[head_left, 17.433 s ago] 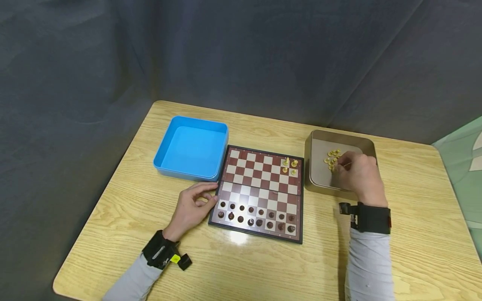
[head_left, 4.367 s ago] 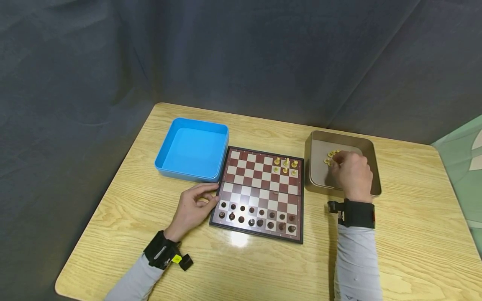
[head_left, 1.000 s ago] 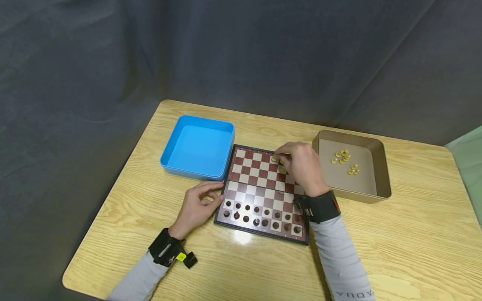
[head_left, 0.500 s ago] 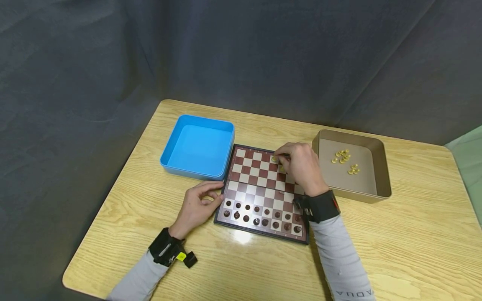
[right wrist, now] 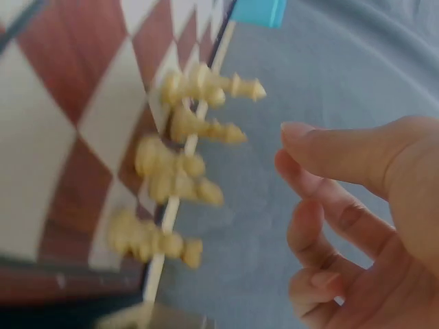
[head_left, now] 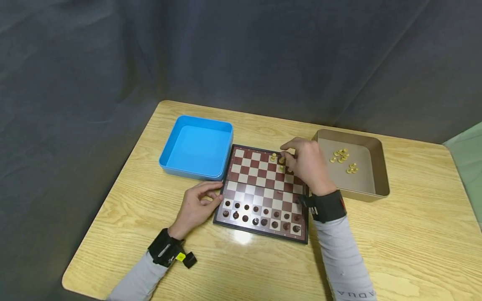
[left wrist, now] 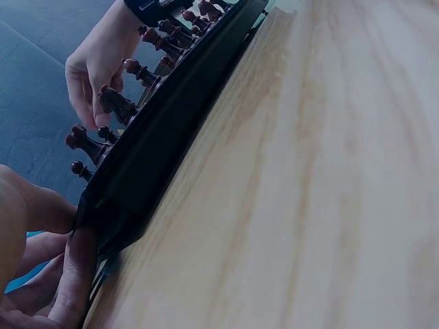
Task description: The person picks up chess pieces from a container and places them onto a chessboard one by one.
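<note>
A magnetic-style chessboard (head_left: 241, 187) lies mid-table. My left hand (head_left: 193, 208) touches its left side with thumb and forefinger tips set apart; the left wrist view has these fingertips at the board's corner (left wrist: 110, 212). My right hand (head_left: 306, 165) hovers over the far right corner, thumb and forefinger parted with nothing between them, and hides some pieces. Just left of it stands a light yellow chess piece (head_left: 273, 157) on the back row. In the right wrist view that tall piece (right wrist: 236, 87) stands beyond several others. Dark chess pieces (head_left: 256, 221) fill the two near rows.
To the right, a brown-gold tin (head_left: 348, 194) holds several loose light pieces (head_left: 342, 155). A blue box (head_left: 196, 172) with nothing in it sits left of the board. Dark cloth (head_left: 241, 62) hangs behind the wooden table (head_left: 233, 271).
Light pieces have been added along the board's far right, taken from the tin. Within the last half second my right hand let go of the newest and drew back right. The left hand stays put.
</note>
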`<state>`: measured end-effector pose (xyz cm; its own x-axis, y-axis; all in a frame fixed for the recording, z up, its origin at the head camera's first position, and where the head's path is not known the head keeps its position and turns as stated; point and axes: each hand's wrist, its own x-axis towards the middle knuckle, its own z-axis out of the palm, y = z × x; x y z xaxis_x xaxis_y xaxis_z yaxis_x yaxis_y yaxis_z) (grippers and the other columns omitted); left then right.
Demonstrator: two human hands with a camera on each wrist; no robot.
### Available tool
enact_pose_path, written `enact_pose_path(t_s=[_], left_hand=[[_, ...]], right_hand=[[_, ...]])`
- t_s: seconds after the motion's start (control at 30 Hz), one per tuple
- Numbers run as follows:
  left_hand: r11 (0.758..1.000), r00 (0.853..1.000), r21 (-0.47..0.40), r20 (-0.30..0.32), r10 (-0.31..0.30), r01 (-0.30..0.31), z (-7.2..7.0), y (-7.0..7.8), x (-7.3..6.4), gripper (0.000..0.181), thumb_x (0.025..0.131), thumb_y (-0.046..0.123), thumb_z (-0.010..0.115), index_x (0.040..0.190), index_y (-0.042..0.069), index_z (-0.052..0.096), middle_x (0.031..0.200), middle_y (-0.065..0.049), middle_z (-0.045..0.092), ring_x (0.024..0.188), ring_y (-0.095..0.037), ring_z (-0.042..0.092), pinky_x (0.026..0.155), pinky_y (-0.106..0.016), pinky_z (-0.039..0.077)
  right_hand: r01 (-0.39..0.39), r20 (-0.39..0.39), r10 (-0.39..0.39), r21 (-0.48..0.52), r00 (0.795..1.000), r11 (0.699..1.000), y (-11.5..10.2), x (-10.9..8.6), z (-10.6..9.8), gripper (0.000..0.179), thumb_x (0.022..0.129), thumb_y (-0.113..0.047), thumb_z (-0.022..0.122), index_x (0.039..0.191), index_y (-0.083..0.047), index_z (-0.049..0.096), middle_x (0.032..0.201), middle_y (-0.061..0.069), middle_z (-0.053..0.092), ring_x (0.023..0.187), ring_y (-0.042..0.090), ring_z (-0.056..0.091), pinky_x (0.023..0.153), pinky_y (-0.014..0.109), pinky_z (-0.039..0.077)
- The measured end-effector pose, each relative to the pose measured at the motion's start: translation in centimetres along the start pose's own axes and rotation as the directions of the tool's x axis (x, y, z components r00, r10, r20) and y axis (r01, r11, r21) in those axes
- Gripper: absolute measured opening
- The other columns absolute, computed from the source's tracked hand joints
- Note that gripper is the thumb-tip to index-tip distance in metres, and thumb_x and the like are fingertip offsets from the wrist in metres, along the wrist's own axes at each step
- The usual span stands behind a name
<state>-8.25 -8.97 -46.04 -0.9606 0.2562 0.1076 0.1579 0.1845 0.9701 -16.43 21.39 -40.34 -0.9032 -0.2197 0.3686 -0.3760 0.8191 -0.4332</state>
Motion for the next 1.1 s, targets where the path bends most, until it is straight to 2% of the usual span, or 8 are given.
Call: enact_pose_path(t_s=[0.23,0.4,0.5,0.77,0.97,1.1], left_hand=[[1.000,1.000,0.007,-0.019,0.002,-0.002,0.1,-2.4,0.2,0.035,0.076,0.008,0.066,0.110,0.007,0.059,0.110,-0.005,0.053,0.075,-0.017,0.058,0.053,-0.027,0.052],[1.000,1.000,-0.007,-0.005,0.018,-0.018,0.0,-0.9,0.0,0.035,0.076,0.003,0.064,0.110,0.001,0.057,0.111,-0.013,0.052,0.076,-0.024,0.057,0.054,-0.028,0.052],[1.000,1.000,-0.007,0.000,0.013,-0.013,0.0,-0.1,-0.1,0.034,0.076,0.001,0.064,0.109,-0.001,0.057,0.111,-0.014,0.052,0.076,-0.026,0.057,0.055,-0.029,0.052],[1.000,1.000,-0.009,-0.002,0.028,-0.028,0.0,-0.4,0.0,0.035,0.075,0.000,0.064,0.109,-0.002,0.056,0.109,-0.016,0.052,0.075,-0.026,0.057,0.053,-0.030,0.052],[1.000,1.000,-0.016,-0.009,0.026,-0.027,0.0,-1.8,0.1,0.035,0.075,0.006,0.066,0.110,0.004,0.058,0.110,-0.009,0.053,0.075,-0.021,0.058,0.053,-0.028,0.052],[1.000,1.000,0.003,-0.018,0.016,-0.016,0.1,-2.9,0.2,0.035,0.076,0.011,0.066,0.110,0.010,0.059,0.109,-0.002,0.053,0.075,-0.016,0.058,0.053,-0.028,0.052]], right_hand=[[-0.015,-0.093,0.013,-0.026,0.996,1.000,1.7,-0.3,-1.8,0.011,0.076,-0.011,0.065,0.087,-0.011,0.068,0.079,0.000,0.060,0.053,0.011,0.043,0.044,0.027,0.033],[-0.039,-0.149,0.031,-0.054,0.988,0.998,3.5,-0.6,-3.0,0.009,0.076,-0.009,0.064,0.084,-0.008,0.068,0.075,0.001,0.061,0.053,0.013,0.048,0.045,0.028,0.037],[-0.076,-0.142,0.065,-0.073,0.988,0.994,4.5,-0.9,-3.4,0.011,0.076,-0.006,0.062,0.085,-0.008,0.068,0.079,0.002,0.062,0.054,0.014,0.050,0.046,0.029,0.038],[-0.157,-0.097,0.147,-0.108,0.984,0.982,5.8,-1.5,-4.2,0.014,0.077,-0.009,0.061,0.090,-0.010,0.067,0.080,0.003,0.063,0.049,0.015,0.048,0.038,0.030,0.036],[-0.232,-0.073,0.224,-0.139,0.972,0.963,6.2,-1.8,-4.5,0.015,0.077,-0.013,0.062,0.091,-0.010,0.067,0.082,0.005,0.063,0.044,0.015,0.046,0.031,0.029,0.034],[-0.242,-0.066,0.234,-0.170,0.970,0.955,6.5,-2.1,-4.8,0.015,0.077,-0.013,0.062,0.091,-0.009,0.067,0.081,0.006,0.064,0.043,0.016,0.046,0.032,0.030,0.033]])
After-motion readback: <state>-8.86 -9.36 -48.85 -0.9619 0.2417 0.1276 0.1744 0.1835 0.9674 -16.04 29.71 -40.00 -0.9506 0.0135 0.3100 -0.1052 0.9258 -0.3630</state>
